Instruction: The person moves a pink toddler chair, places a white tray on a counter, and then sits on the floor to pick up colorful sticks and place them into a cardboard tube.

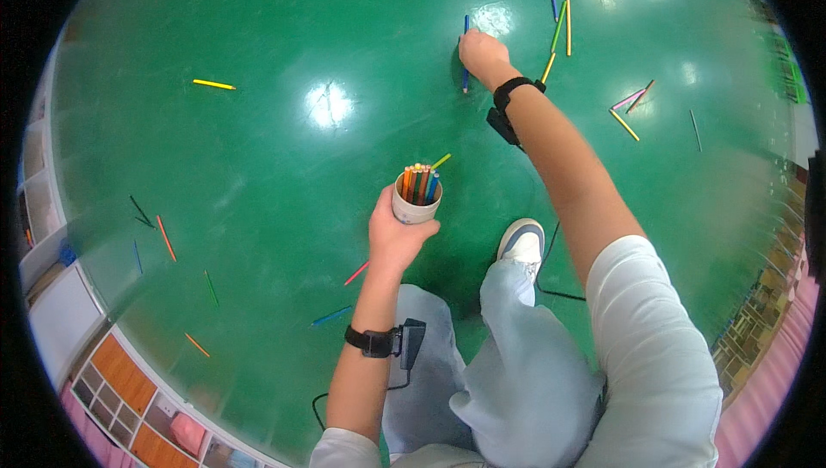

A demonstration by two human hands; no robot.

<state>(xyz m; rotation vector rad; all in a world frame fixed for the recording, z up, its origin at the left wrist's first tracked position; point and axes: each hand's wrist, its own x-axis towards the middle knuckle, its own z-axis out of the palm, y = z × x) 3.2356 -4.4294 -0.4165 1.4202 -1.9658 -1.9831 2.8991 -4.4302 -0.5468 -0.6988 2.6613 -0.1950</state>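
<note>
A glossy green floor (pixel 284 150) fills most of the view, mirroring ceiling lights, with coloured pencils strewn across it and low shelving (pixel 129 373) along the left edge. The blue pencil (pixel 465 80) lies lengthwise below the right hand (pixel 484 55), both ends showing past the hand. The right hand's fingers (pixel 468 48) curl down at its middle, but the back of the hand covers their tips, so I cannot tell whether they pinch the pencil or only touch it. The left hand (pixel 397 231) wraps a pale, round cup (pixel 416 212), its fingers closed around the wall below the rim, thumb toward the right; a bunch of pencils (pixel 419 182) stands inside it.

The blue pencil should be light and stiff, with a smooth coat that probably slides or rolls on this shiny floor if nudged. Its middle looks the best place for a thumb-and-finger pinch, since there it should balance; a hold at one end would likely let it swing. The sharpened point is probably its fragile part and is better left unpressed. The cup also looks rigid, and its loaded weight is likely modest; a grip around the wall, kept upright, suits it, because tilting could spill the loose bunch.
</note>
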